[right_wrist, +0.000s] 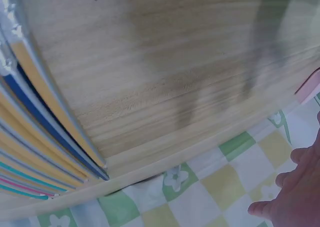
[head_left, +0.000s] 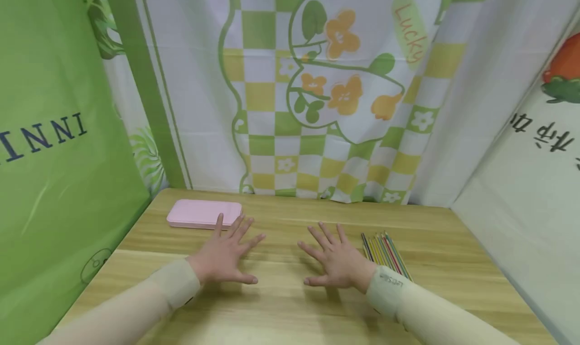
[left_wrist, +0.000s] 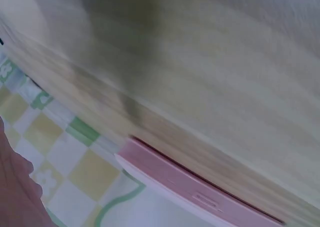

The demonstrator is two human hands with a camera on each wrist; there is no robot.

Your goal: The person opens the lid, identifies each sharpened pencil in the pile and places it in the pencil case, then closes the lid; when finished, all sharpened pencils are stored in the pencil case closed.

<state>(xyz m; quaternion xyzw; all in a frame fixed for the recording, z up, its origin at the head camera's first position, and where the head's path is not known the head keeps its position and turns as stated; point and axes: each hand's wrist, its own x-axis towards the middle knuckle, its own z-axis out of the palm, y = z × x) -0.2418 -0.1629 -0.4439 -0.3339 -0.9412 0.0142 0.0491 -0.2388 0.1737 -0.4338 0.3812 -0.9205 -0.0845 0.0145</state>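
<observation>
"How does the left hand [head_left: 224, 257] stand?"

"Released, its fingers and thumb spread wide over the table [head_left: 281, 307]. In the head view its fingertips overlap the near edge of the pink case [head_left: 204, 212]; the left wrist view shows a gap between them."

"And where is that case?"

"Flat on the table, at the far left, near the patterned curtain [head_left: 260, 98]."

"What about the right hand [head_left: 337, 262]?"

"Released too, fingers fanned, level with the left one and apart from it."

"And the pencils [head_left: 384, 252]?"

"Side by side on the table, just right of that hand, partly hidden by the right sleeve [head_left: 389, 292] in the head view."
</observation>
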